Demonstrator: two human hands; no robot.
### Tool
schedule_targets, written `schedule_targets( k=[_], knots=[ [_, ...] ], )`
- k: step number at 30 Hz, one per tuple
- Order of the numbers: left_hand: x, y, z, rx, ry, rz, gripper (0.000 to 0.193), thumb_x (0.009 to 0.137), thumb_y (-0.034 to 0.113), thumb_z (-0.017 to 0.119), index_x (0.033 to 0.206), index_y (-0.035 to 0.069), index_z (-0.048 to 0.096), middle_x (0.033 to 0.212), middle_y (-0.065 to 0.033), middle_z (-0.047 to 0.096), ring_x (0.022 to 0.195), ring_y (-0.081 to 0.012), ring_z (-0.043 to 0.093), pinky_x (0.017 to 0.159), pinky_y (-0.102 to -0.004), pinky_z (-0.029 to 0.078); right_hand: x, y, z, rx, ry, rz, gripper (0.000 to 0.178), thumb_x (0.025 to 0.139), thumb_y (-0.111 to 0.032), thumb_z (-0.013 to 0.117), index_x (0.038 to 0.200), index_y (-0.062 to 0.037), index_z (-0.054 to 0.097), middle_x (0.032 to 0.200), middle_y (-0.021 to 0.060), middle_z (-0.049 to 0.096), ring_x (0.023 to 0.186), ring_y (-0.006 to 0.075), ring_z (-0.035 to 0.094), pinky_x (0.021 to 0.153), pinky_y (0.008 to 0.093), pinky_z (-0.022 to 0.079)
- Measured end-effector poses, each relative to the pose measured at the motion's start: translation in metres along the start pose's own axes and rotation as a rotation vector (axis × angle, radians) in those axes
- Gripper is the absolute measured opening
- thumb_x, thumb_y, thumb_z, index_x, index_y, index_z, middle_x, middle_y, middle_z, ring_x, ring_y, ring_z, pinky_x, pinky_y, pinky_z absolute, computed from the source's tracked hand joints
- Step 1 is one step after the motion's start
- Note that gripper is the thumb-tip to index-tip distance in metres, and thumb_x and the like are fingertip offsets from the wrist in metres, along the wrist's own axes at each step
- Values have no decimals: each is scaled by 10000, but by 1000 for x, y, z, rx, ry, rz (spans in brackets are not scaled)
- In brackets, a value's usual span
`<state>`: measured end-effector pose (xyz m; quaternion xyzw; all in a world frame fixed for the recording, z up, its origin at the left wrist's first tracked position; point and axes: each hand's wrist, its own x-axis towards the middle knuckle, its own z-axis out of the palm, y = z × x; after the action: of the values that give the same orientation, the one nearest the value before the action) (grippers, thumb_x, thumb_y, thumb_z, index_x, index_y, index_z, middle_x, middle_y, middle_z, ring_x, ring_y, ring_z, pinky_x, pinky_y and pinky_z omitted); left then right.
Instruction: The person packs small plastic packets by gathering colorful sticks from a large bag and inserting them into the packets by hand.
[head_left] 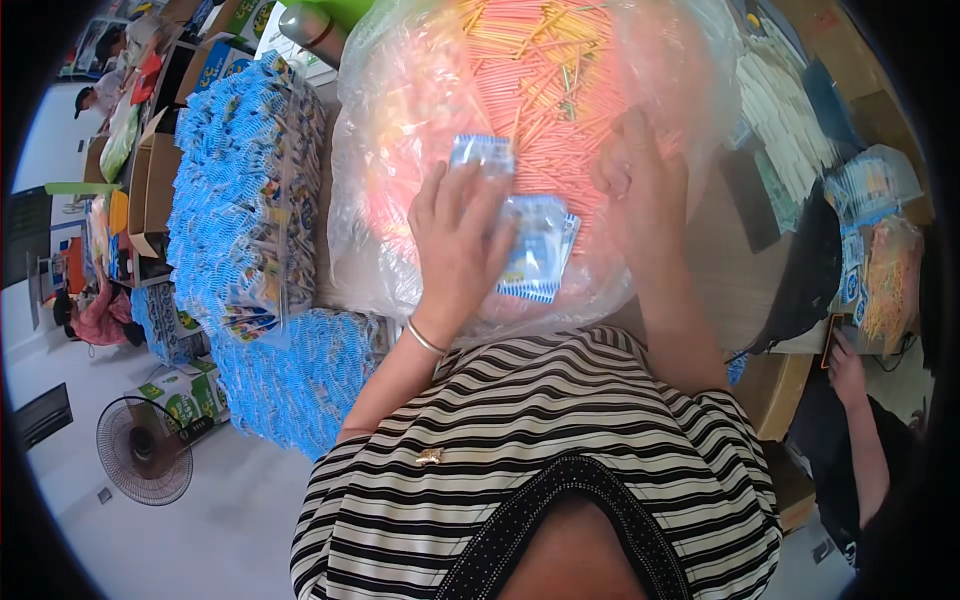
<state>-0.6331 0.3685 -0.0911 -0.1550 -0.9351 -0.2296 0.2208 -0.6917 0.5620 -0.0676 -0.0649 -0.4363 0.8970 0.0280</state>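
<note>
A wide, clear plastic bag (pixel 365 265) lies open on the tabletop (pixel 735 260), holding loose pink and yellow sticks (pixel 535 125). The person's left hand (pixel 455 235) is over the bag's near half, its fingers extended and slightly spread across a blue-and-white packet (pixel 482 148); motion blurs the fingertips, and I cannot tell whether they grip it. Just to the right and nearer, a few overlapping blue packets (pixel 538 240) lie on the sticks. The right hand (pixel 640 165) is above the right part of the heap, fingers curled inward; from here I cannot tell whether it holds anything. At left rises a tall block of blue packets (pixel 230 170), with a second pile (pixel 300 375) nearer. Long white strips (pixel 785 115) lie far right; near right, a co-worker's hand (pixel 848 372) touches a dark, flat object (pixel 830 340).
</note>
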Motion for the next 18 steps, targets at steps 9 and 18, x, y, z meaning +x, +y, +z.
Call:
schedule_targets(
  k=[9, 18],
  knots=[
    [-9, -5, -4, 24, 73, 13, 464, 737, 181, 813, 1165, 104, 652, 1204, -130, 592, 1170, -378, 521, 963, -466, 417, -14, -2, -12, -407, -122, 146, 199, 957, -188, 665, 978, 8, 639, 698, -22, 538, 634, 84, 519, 584, 246, 426],
    [-28, 7, -7, -100, -53, -136, 426, 685, 261, 851, 979, 67, 611, 923, -87, 604, 823, -292, 565, 743, -402, 442, -30, 14, 5, -1299, -327, -118, 296, 836, -237, 766, 1005, -20, 655, 880, 134, 696, 830, 284, 678, 722, 366, 519]
  ],
)
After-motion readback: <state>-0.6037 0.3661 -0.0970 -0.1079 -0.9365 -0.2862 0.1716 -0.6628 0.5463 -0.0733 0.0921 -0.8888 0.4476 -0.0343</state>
